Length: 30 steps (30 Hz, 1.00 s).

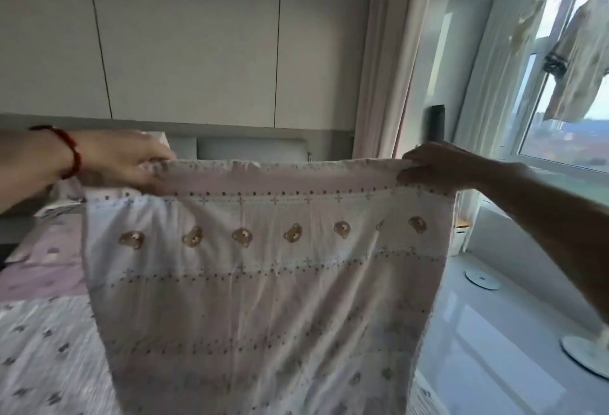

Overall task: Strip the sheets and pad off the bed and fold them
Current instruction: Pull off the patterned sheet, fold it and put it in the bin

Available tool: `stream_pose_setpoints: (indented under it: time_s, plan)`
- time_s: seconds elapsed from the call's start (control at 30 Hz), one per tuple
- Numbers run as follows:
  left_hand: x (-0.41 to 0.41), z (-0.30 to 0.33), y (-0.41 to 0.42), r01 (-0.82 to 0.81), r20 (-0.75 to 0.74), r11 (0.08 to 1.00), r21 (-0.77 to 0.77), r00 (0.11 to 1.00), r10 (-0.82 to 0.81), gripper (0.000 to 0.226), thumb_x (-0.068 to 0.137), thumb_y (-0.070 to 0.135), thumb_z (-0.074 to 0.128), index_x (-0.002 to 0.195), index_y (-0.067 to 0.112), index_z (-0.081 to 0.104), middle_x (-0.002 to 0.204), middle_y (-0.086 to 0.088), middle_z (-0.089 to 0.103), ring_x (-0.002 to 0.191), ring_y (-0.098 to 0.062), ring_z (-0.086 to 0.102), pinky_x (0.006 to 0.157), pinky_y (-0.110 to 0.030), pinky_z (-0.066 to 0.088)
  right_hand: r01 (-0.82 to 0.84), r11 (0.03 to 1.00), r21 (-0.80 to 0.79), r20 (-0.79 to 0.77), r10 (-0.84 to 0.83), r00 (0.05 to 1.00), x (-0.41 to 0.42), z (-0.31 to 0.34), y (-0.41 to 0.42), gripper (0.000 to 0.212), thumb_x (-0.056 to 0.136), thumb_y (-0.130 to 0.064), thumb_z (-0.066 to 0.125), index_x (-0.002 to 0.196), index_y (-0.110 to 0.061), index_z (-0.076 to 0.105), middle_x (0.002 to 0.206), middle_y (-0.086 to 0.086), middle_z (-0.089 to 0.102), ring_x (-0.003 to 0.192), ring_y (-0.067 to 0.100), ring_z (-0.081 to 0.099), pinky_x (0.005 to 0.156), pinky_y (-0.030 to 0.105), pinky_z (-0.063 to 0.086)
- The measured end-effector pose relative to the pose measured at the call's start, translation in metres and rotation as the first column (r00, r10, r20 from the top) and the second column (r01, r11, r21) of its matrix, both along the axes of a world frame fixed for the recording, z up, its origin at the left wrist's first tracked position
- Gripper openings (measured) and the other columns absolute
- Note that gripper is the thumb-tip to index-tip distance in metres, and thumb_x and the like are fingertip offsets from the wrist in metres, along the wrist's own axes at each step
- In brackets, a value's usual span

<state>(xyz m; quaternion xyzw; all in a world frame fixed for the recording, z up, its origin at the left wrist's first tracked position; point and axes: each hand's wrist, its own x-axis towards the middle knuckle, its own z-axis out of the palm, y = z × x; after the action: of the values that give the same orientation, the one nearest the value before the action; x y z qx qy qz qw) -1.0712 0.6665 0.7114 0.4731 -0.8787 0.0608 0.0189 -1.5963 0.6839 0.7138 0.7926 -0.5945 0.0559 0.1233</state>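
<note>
A pale pink and white sheet point(263, 283) with rows of brown bear heads and dotted lines hangs stretched in front of me. My left hand point(122, 157), with a red bead bracelet on its wrist, pinches the sheet's upper left corner. At the upper right corner my right hand point(435, 166) is closed on the fabric. The top edge runs taut between both hands and the cloth drops out of view at the bottom. The bed point(43, 332) lies below and to the left, covered by a patterned layer with small dark motifs; a pink cloth lies on it further back.
A grey headboard point(250, 147) and pale wall panels stand behind the sheet. A curtain point(392, 52) hangs at the right, beside a window point(560, 118) with clothes drying. White glossy floor point(494, 332) runs along the bed's right side, with two round white stand bases on it.
</note>
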Motion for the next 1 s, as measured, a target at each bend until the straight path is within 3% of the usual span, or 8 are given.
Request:
stream_pose_setpoints:
  time_s: [0.1, 0.2, 0.43, 0.57, 0.7, 0.73, 0.8, 1.0]
  plan:
    - [0.021, -0.004, -0.002, 0.048, -0.084, 0.976, 0.213, 0.996, -0.030, 0.053, 0.069, 0.076, 0.071, 0.101, 0.033, 0.071, 0.096, 0.014, 0.072, 0.091, -0.007, 0.069, 0.083, -0.039, 0.056, -0.030, 0.997, 0.066, 0.038, 0.027, 0.999, -0.007, -0.005, -0.006, 0.025, 0.098, -0.031, 0.064, 0.075, -0.027, 0.055, 0.075, -0.003, 0.063, 0.070, 0.020, 0.061, 0.063, 0.033, 0.048]
    - [0.020, -0.010, -0.001, -0.066, -0.011, 0.964, 0.256, 0.997, 0.071, 0.012, 0.080, 0.048, 0.080, 0.084, 0.044, 0.070, 0.084, 0.015, 0.072, 0.082, -0.007, 0.068, 0.080, -0.039, 0.055, -0.050, 0.989, 0.138, 0.055, 0.043, 0.998, -0.010, 0.003, -0.015, 0.012, 0.098, -0.022, 0.062, 0.086, -0.026, 0.063, 0.083, -0.001, 0.069, 0.076, 0.017, 0.068, 0.070, 0.040, 0.057]
    - [-0.036, -0.046, -0.055, -0.500, -0.075, 0.851, -0.162, 0.866, 0.494, 0.009, 0.087, 0.017, 0.072, 0.083, 0.009, 0.072, 0.096, -0.020, 0.070, 0.097, -0.036, 0.064, 0.085, -0.035, 0.050, 0.018, 1.000, 0.019, 0.001, -0.018, 1.000, -0.003, -0.041, -0.104, 0.026, 0.096, -0.016, 0.058, 0.121, -0.012, 0.067, 0.112, 0.018, 0.070, 0.105, 0.035, 0.065, 0.087, 0.037, 0.050]
    - [-0.040, -0.071, -0.104, -0.609, -0.370, 0.781, -0.136, 0.763, 0.530, 0.035, 0.082, 0.039, 0.040, 0.066, 0.018, 0.063, 0.093, -0.026, 0.068, 0.087, -0.040, 0.061, 0.088, -0.045, 0.052, 0.061, 0.992, -0.107, 0.237, -0.034, 0.971, -0.006, -0.067, -0.156, 0.019, 0.092, -0.013, 0.056, 0.101, -0.011, 0.072, 0.082, 0.019, 0.065, 0.083, 0.039, 0.068, 0.076, 0.045, 0.059]
    - [-0.081, -0.041, -0.099, -0.750, -0.680, 0.629, -0.204, 0.571, 0.461, 0.015, 0.074, 0.024, 0.057, 0.072, 0.012, 0.067, 0.086, -0.026, 0.059, 0.085, -0.014, 0.038, 0.066, -0.038, 0.044, 0.067, 0.928, -0.368, 0.451, 0.115, 0.885, -0.020, -0.053, -0.195, 0.036, 0.084, -0.029, 0.044, 0.109, -0.019, 0.068, 0.090, 0.020, 0.071, 0.087, 0.042, 0.068, 0.077, 0.045, 0.058]
    - [-0.078, -0.033, -0.100, -0.780, -0.731, 0.577, -0.243, 0.538, 0.419, 0.030, 0.068, 0.032, 0.055, 0.074, 0.004, 0.065, 0.088, -0.029, 0.061, 0.112, -0.041, 0.062, 0.065, -0.042, 0.047, 0.072, 0.897, -0.436, 0.483, 0.166, 0.860, -0.022, -0.045, -0.198, 0.039, 0.083, -0.028, 0.042, 0.111, -0.019, 0.068, 0.091, 0.019, 0.071, 0.088, 0.041, 0.068, 0.077, 0.043, 0.057]
    - [-0.077, -0.024, -0.090, -0.796, -0.728, 0.520, -0.310, 0.550, 0.408, 0.030, 0.077, 0.029, 0.052, 0.088, 0.004, 0.066, 0.094, -0.024, 0.067, 0.091, -0.041, 0.065, 0.071, -0.044, 0.051, 0.068, 0.846, -0.529, 0.501, 0.247, 0.829, -0.026, -0.034, -0.202, 0.038, 0.085, -0.021, 0.045, 0.113, -0.014, 0.068, 0.096, 0.019, 0.073, 0.091, 0.038, 0.069, 0.079, 0.041, 0.055]
    - [-0.084, -0.115, -0.057, -0.579, -0.633, 0.775, -0.253, 0.705, 0.320, 0.028, 0.094, 0.001, 0.058, 0.115, 0.008, 0.074, 0.104, -0.007, 0.071, 0.104, -0.024, 0.064, 0.085, -0.007, 0.042, -0.069, 0.906, -0.417, 0.455, 0.274, 0.847, -0.047, -0.118, -0.182, 0.034, 0.085, -0.019, 0.048, 0.109, -0.008, 0.069, 0.096, 0.024, 0.071, 0.093, 0.043, 0.067, 0.080, 0.044, 0.052]
